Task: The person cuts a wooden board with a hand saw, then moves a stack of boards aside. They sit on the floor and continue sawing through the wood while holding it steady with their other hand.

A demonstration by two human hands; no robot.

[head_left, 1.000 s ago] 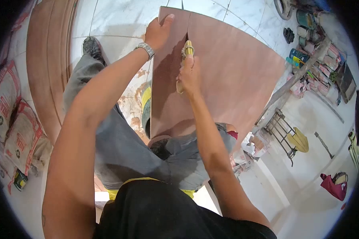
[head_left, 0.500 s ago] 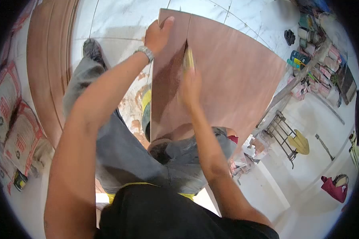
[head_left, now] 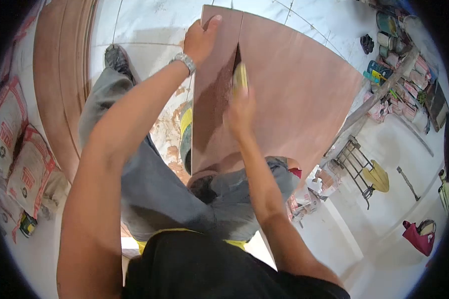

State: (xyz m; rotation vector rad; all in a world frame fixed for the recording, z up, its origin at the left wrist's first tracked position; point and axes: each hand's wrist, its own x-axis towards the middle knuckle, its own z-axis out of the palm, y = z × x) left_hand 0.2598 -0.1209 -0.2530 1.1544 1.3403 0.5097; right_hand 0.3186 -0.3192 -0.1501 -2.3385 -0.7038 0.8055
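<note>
Brown panel [head_left: 299,89] — biggest item, lies in front of the person, near end at the grey-trousered right leg [head_left: 252,187], spreading under the right hand and well out to the right of it. Left hand [head_left: 198,44] grips the panel's left edge near the far corner, thumb on the top face. Right hand [head_left: 242,114], blurred, is over the panel, closed around a yellow-handled tool [head_left: 240,80]. Metallic watch [head_left: 185,63] on left wrist. Dark narrow wedge [head_left: 237,56] just beside the tool — thin line [head_left: 241,27] runs from it to the far edge.
</note>
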